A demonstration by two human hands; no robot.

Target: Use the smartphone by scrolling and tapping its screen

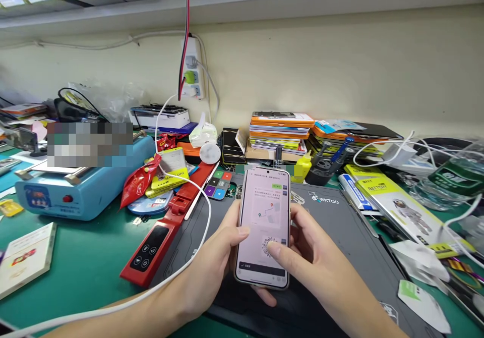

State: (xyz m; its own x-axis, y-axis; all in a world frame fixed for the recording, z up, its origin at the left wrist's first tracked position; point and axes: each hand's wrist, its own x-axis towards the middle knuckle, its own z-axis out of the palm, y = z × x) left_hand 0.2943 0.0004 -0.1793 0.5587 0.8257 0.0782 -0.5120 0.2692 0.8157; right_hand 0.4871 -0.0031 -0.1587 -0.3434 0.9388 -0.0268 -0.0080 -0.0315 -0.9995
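Observation:
A smartphone [260, 217] with a lit screen is held upright above the dark grey work mat [321, 267]. On its screen is a chat page with a small map picture and a round code. My left hand [223, 247] grips the phone's left edge, thumb lying at the side of the screen and a fingertip showing below. Around the right edge are the fingers of my right hand [306, 252], whose thumb is over the round code. Whether that thumb touches the glass I cannot tell. A white cable [206, 227] runs across my left forearm.
Left of the mat lies a red handheld device [151, 252], with a blue machine [86, 191] farther left. Stacked orange boxes [282, 121] stand against the wall. To the right are a yellow battery box [401, 207], a tool holder [321, 169] and a plastic bottle [454, 176].

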